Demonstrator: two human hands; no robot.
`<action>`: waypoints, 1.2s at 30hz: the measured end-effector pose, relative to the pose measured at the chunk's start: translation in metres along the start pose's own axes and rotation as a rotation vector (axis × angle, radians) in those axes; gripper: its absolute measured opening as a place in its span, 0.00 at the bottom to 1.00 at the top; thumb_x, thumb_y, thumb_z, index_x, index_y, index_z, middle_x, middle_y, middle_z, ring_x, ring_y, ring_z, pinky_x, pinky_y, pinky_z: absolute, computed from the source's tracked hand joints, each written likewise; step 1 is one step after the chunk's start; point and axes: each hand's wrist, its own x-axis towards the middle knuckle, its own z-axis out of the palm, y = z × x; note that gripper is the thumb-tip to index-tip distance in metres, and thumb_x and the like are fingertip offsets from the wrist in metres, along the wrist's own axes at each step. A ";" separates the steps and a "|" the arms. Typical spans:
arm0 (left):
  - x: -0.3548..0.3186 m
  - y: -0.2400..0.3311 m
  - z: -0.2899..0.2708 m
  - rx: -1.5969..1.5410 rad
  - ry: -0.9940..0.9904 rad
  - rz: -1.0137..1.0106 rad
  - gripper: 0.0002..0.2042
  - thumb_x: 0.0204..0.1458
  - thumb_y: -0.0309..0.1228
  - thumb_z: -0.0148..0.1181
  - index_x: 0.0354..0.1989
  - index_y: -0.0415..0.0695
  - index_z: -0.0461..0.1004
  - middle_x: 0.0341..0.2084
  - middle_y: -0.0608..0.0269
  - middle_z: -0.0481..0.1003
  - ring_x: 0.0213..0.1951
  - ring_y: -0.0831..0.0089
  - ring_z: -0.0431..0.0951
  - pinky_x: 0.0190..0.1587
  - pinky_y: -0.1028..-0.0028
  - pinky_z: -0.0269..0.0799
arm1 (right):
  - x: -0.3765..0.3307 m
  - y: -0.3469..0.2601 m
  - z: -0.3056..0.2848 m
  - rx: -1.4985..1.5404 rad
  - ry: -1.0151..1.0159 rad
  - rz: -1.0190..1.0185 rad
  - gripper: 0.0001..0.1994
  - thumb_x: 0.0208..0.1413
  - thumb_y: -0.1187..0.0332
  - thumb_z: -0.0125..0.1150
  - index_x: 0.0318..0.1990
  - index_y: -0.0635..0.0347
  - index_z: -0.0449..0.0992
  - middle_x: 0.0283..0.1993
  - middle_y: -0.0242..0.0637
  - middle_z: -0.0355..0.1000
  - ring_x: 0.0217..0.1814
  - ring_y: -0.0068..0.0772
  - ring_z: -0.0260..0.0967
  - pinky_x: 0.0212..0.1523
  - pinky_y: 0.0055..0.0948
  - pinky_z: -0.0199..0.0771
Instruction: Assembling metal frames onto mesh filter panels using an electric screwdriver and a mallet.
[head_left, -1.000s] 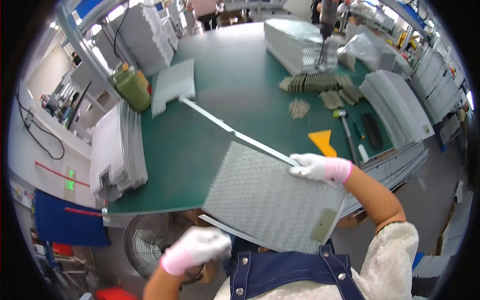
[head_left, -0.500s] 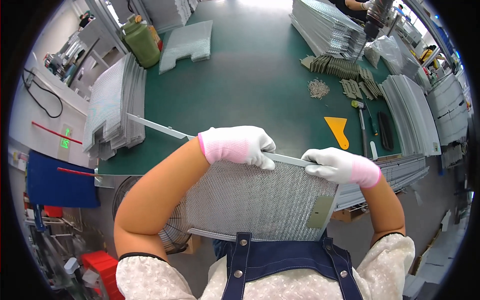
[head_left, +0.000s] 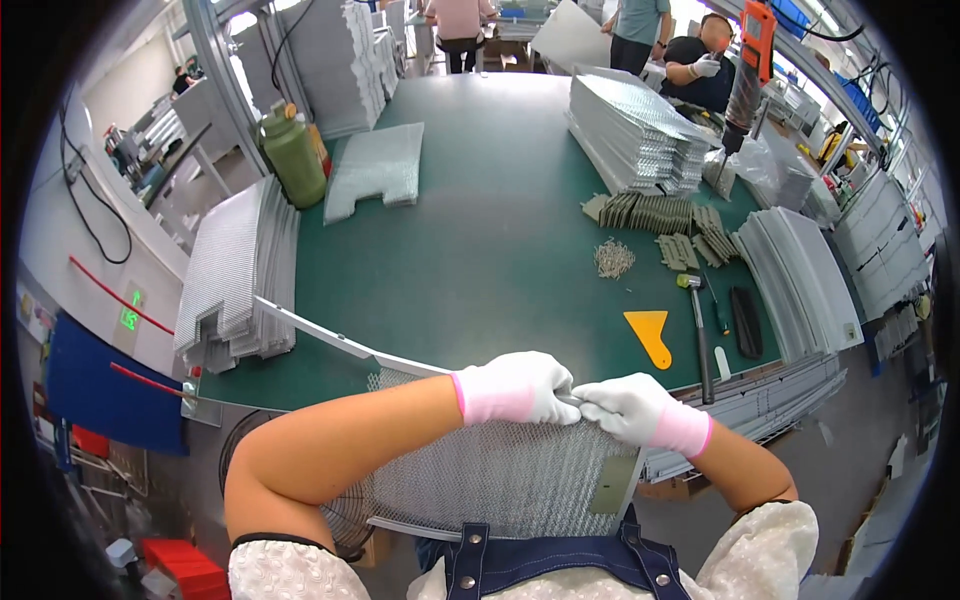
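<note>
Against my front leans a silver mesh panel with metal edging on its lower and right sides and a grey-green plate near its right edge. A thin pale metal strip lies along the panel's far edge and sticks out past it to the left. My left hand, in a white glove with a pink cuff, is closed on this strip at the far edge. Right beside it, my right hand, gloved alike, pinches the same edge. The fingers of both hands nearly meet and hide the strip there.
Mesh panels are stacked at left and far right. On the green table lie a yellow scraper, a hammer, small metal pins and grey-green plates. A power driver hangs at right; people are beyond.
My right hand has slid left along the panel's far edge until it is next to my left hand. The view has tilted up, showing more of the room beyond the table.
</note>
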 end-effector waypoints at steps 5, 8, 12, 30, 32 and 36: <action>-0.004 0.014 0.003 0.165 0.054 -0.018 0.17 0.49 0.43 0.56 0.37 0.41 0.75 0.28 0.52 0.76 0.35 0.59 0.77 0.40 0.66 0.69 | -0.006 0.016 0.007 0.152 0.068 -0.042 0.10 0.53 0.67 0.55 0.42 0.58 0.74 0.27 0.43 0.71 0.29 0.42 0.71 0.30 0.32 0.70; -0.010 0.012 -0.017 0.143 -0.104 -0.012 0.18 0.50 0.44 0.55 0.35 0.40 0.75 0.26 0.53 0.76 0.33 0.61 0.77 0.38 0.66 0.70 | -0.005 0.001 -0.007 -0.011 -0.009 -0.034 0.11 0.53 0.66 0.55 0.43 0.56 0.74 0.25 0.43 0.70 0.27 0.42 0.70 0.29 0.32 0.70; -0.008 0.008 -0.010 0.219 0.014 0.014 0.18 0.50 0.45 0.55 0.35 0.40 0.75 0.26 0.55 0.76 0.33 0.62 0.77 0.39 0.67 0.70 | -0.009 0.003 -0.006 -0.101 0.015 0.002 0.11 0.54 0.66 0.54 0.43 0.55 0.74 0.25 0.41 0.71 0.28 0.43 0.71 0.30 0.33 0.71; 0.021 0.007 -0.010 0.122 -0.132 0.070 0.22 0.47 0.47 0.60 0.36 0.36 0.74 0.25 0.55 0.74 0.30 0.64 0.74 0.35 0.67 0.67 | -0.036 0.044 0.013 0.129 0.002 0.198 0.15 0.56 0.57 0.50 0.48 0.49 0.74 0.38 0.42 0.74 0.40 0.43 0.72 0.42 0.33 0.71; 0.016 0.009 -0.010 0.162 -0.100 0.075 0.22 0.47 0.47 0.59 0.37 0.36 0.74 0.26 0.55 0.74 0.31 0.64 0.74 0.37 0.68 0.68 | -0.034 0.046 0.009 0.277 -0.004 0.214 0.15 0.56 0.57 0.50 0.48 0.48 0.74 0.38 0.41 0.74 0.40 0.43 0.72 0.43 0.33 0.71; 0.016 0.001 -0.004 0.121 -0.060 0.002 0.21 0.48 0.45 0.58 0.38 0.36 0.74 0.28 0.56 0.75 0.34 0.67 0.74 0.39 0.70 0.68 | -0.034 0.025 -0.001 0.031 -0.063 0.210 0.17 0.57 0.56 0.49 0.51 0.48 0.73 0.41 0.42 0.74 0.44 0.41 0.72 0.47 0.31 0.69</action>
